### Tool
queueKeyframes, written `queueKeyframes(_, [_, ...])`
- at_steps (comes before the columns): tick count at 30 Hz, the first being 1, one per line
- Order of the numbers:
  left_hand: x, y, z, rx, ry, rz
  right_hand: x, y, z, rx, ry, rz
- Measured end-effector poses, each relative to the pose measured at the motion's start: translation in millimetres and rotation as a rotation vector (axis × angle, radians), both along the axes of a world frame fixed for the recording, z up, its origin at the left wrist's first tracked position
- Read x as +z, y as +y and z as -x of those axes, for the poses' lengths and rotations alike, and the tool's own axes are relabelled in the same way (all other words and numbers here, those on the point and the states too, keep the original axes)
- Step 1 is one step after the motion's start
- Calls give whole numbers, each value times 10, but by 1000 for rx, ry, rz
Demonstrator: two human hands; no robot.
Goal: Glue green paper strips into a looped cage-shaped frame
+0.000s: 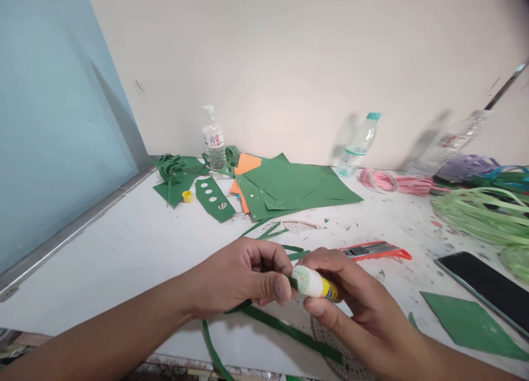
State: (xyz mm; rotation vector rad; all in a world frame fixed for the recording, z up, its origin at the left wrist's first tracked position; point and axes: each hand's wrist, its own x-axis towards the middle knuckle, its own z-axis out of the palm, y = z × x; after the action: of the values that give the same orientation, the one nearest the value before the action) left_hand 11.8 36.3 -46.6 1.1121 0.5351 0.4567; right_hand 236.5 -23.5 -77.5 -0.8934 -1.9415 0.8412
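Observation:
My left hand (252, 276) pinches a green paper strip (289, 330), whose short end sticks out past the thumb and meets the white tip of a glue stick. Long parts of green strip hang below this hand toward the table's front edge. My right hand (359, 309) is closed around the yellow and white glue stick (316, 283), its open end facing left. Just behind the hands, several narrow green strips (270, 232) lie on the white table (124, 248). The yellow cap (187, 196) rests farther back on the left.
Green sheets (301, 185) over orange paper lie at the back, beside a punched green piece (215, 199). Bottles (214, 141) stand along the wall. To the right are an orange cutter (376, 250), a phone (483, 284), a green square (473, 323) and coloured strip bundles (483, 215).

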Motion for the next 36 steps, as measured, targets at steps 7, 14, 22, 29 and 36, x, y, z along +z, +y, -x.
queueKeyframes(7, [71, -36, 9, -8, 19, -67, 20, 10, -4, -2, 19, -9])
queueKeyframes(14, [48, -59, 3, -17, -34, -23, 10, 30, 8, -46, -2, -79])
queueKeyframes(22, [17, -78, -4, -21, -40, 33, 20, 28, 37, -92, -4, -143])
queueKeyframes(29, [26, -80, 12, -8, -18, 13, 12, 27, 34, -120, -44, -172])
queueKeyframes(36, [53, -78, -1, 16, 30, -33, 25, 25, 41, -125, -54, -191])
